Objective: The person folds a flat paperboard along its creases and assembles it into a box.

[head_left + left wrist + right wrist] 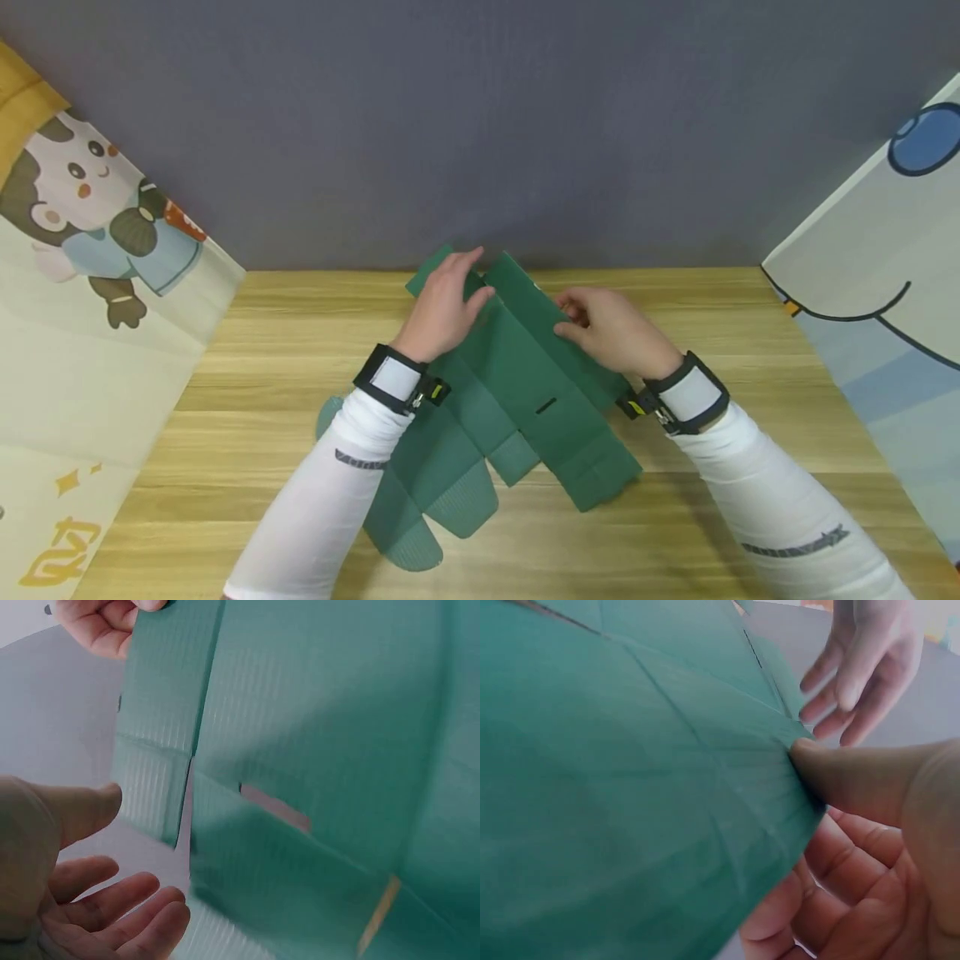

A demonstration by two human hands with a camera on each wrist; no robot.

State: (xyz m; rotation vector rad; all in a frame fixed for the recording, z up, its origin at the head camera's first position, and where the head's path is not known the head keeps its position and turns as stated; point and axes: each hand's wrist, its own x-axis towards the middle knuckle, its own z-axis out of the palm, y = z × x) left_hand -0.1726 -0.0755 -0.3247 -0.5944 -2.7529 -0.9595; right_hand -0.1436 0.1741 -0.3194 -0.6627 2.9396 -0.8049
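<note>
A green corrugated cardboard box blank (517,367), creased into panels and flaps, lies partly unfolded on the table. My right hand (615,329) pinches the edge of its raised long side panel, thumb on one face and curled fingers behind, as the right wrist view shows with the thumb (855,776). Over the far left part of the cardboard is my left hand (442,304). Its fingers (127,896) are loosely extended beside a flap in the left wrist view, with a gap between them and the cardboard. A slot (276,806) cuts through one panel.
The wood-grain table (247,400) extends around the cardboard. A grey wall (480,133) stands at its far edge. Side panels with cartoon prints, including a child figure (97,192), flank the table left and right.
</note>
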